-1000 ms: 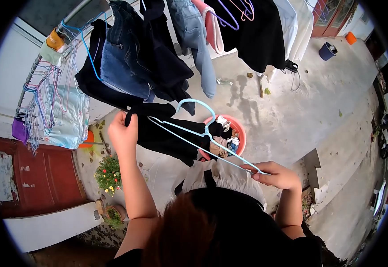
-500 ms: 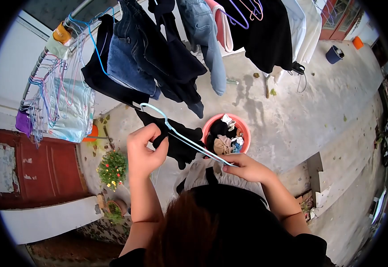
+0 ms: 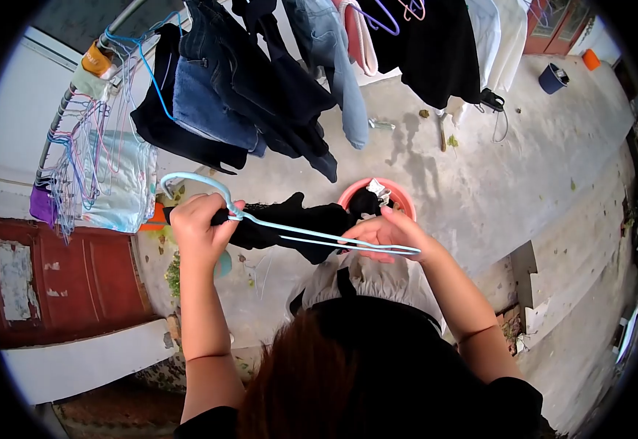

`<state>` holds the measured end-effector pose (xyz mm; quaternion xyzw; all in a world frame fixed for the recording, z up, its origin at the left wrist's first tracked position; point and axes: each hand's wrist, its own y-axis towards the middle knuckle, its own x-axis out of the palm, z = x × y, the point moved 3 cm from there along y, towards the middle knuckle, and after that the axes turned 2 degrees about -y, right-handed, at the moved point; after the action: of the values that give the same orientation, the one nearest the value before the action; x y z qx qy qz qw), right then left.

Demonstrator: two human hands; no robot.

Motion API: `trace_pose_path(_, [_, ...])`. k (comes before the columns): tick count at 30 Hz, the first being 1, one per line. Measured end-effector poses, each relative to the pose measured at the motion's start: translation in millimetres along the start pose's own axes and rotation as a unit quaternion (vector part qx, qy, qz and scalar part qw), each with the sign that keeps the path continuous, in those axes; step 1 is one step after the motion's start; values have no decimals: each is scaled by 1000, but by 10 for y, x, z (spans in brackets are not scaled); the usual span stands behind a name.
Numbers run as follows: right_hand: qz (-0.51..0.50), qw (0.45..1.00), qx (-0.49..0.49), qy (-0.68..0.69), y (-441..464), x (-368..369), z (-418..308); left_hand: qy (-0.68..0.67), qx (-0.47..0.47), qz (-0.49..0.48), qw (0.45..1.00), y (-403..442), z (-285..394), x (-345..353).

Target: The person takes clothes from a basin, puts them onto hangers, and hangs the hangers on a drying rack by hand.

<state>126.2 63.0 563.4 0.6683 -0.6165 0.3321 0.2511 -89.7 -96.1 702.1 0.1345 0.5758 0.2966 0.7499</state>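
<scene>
My left hand [image 3: 203, 224] is closed on one end of a black garment [image 3: 293, 225], which stretches sideways toward the basin. A light blue clothes hanger [image 3: 319, 230] spans both hands, its hook curving above my left hand. The hanger's neck lies against the left fingers; whether they also grip it I cannot tell. My right hand [image 3: 396, 233] has the hanger's far end across its palm and fingers, with the thumb raised and the fingers loosely extended. Partly behind that hand is a pink basin [image 3: 404, 201] with black and white clothes in it.
Dark jeans [image 3: 220, 73], light blue jeans [image 3: 333, 66] and a black garment [image 3: 440, 55] hang overhead on a rail. Several bare hangers [image 3: 77, 146] cluster at the left. A dark blue bucket [image 3: 552, 79] stands on the concrete floor [image 3: 473, 190].
My left hand has moved left and drawn the black garment out sideways. The hanger's hook has shifted left over that hand. My right hand's fingers have loosened and spread along the hanger.
</scene>
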Motion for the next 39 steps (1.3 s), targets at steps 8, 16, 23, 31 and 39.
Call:
trace_pose_path(8, [123,820,-137,-542,568,-9,425,-35,-47,-9,998,42,94,-27])
trace_pose_path(16, [141,678,-14,-721,557,-558,390,-56,-183,78,978,-164,-277,-269])
trace_pose_path(23, [117,718,-32,-686,371,-551,-46,-71,-222,86,969,-338,-318,-387])
trace_pose_path(31, [80,749,-135,-644,857,137,614,-122,-221,78,965,-288,4,-250])
trace_pose_path(39, [162,754,-111,-627,999,44,941,-158,-229,83,957,-328,30,-246])
